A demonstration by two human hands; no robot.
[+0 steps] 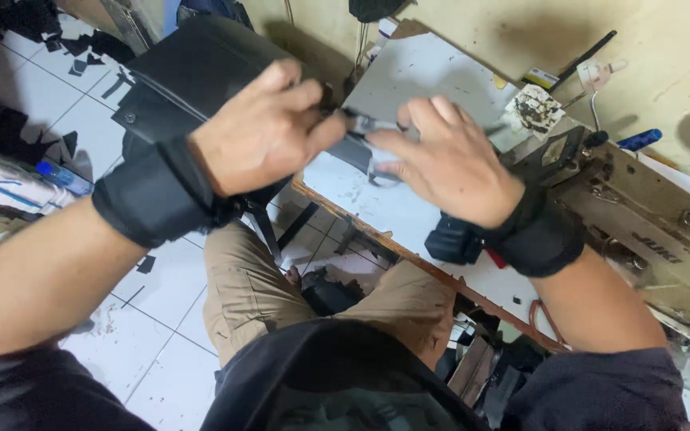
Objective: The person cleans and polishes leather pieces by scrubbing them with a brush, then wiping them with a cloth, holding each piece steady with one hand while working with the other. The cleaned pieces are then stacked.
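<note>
Both the left hand [261, 128] and the right hand [445, 160] pinch a narrow black strap [358, 121] stretched between their fingertips, seemingly light, limp, best gripped near its ends

Beige metal sewing machine [640, 215] on white tabletop [377, 199], blue-handled tool [640, 140] beside it, black fabric scraps [81, 48] scattered over white tiled floor [145, 335]

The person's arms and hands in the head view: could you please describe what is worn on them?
Both hands are bare, without gloves. The left hand has a wide black fabric band wrapped around its wrist. The right hand has a similar black wrist band, with a small black boxy device attached. Both forearms are uncovered; dark short sleeves begin near the upper arms.
</note>
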